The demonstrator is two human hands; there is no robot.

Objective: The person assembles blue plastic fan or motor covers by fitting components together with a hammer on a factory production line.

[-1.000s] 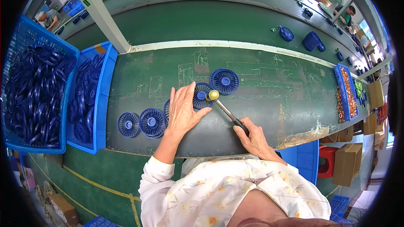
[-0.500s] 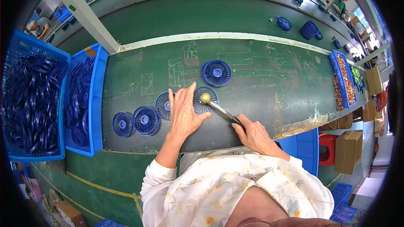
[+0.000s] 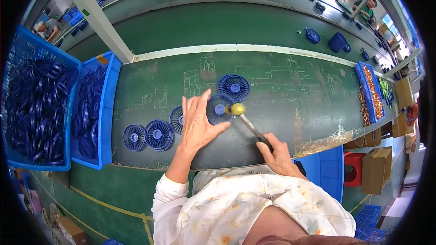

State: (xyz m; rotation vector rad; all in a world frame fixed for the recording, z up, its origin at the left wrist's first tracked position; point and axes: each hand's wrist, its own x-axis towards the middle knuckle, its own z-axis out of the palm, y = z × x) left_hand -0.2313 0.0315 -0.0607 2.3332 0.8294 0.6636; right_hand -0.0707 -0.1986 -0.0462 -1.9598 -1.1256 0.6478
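My right hand (image 3: 278, 158) grips a small mallet by its black handle; the mallet's yellow head (image 3: 237, 109) is blurred over the right edge of a blue round slotted plastic cover (image 3: 216, 110). With fingers spread, my left hand (image 3: 196, 124) rests at the left side of that cover and holds nothing. Another cover (image 3: 180, 119) is partly hidden behind it. Farther left lie a stack of blue covers (image 3: 157, 134) and a single cover (image 3: 134, 137). Just beyond the struck spot sits another pair of overlapping covers (image 3: 235, 89).
Two blue crates full of dark blue round parts, one outer (image 3: 36, 109) and one inner (image 3: 109, 122), stand at the left. A blue tray of copper-coloured rings (image 3: 373, 93) sits at the right. Past the white rail (image 3: 236, 49) runs a green belt (image 3: 204, 22) carrying blue parts.
The mallet head has lifted off the cover's middle and shifted slightly right. My left hand stays beside the cover, and the whole view has tilted a little.
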